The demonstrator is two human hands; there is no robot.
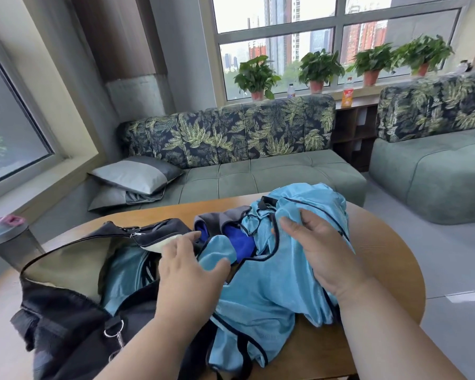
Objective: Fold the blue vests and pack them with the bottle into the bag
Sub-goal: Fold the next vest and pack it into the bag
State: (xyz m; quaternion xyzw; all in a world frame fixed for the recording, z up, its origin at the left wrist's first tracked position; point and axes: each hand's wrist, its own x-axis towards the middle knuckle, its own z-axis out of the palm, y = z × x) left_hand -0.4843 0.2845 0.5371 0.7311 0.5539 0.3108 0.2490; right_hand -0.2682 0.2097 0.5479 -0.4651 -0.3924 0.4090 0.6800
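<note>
Beside open bag (66, 270), crumpled vests (272, 283)

A lounge: leaf-print sofas (231, 138) (green cushions), potted plants (255, 75) along a city-view window (277, 31).

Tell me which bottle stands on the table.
The grey shaker bottle with the pink lid, at the table's left edge; the other two bottles stand on the windowsill.

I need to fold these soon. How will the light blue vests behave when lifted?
The light blue vests lie crumpled in soft folds, so they will likely flop and drape. The sheen of the mesh suggests it may slip through the hands. They probably weigh little, bunching easily under the right hand.
</note>
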